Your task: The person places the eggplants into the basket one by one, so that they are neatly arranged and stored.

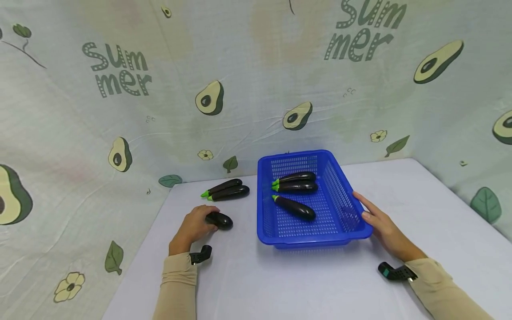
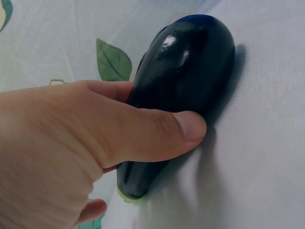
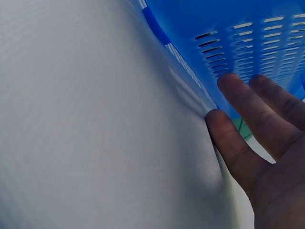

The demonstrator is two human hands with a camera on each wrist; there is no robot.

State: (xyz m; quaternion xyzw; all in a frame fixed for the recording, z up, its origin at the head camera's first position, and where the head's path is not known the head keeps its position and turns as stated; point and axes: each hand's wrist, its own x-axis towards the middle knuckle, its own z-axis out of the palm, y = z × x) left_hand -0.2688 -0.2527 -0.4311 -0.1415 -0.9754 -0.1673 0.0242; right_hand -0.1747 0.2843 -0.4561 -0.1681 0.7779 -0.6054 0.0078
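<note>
My left hand (image 1: 197, 226) grips a dark, glossy eggplant (image 1: 220, 220) at the left of the table in the head view. In the left wrist view the thumb lies across this eggplant (image 2: 186, 67), whose green stem end is mostly hidden by the hand. My right hand (image 1: 382, 226) rests against the right side of a blue plastic basket (image 1: 308, 240). The right wrist view has its fingers (image 3: 257, 112) fairly straight at the basket's slotted wall (image 3: 190, 24). Inside the basket lie three eggplants (image 1: 296, 208) with green stem ends.
Two more eggplants (image 1: 229, 193) lie side by side on the white table (image 1: 248, 275), behind my left hand and left of the basket. A printed cloth (image 1: 256, 80) with avocados and leaves hangs behind the table and along both sides.
</note>
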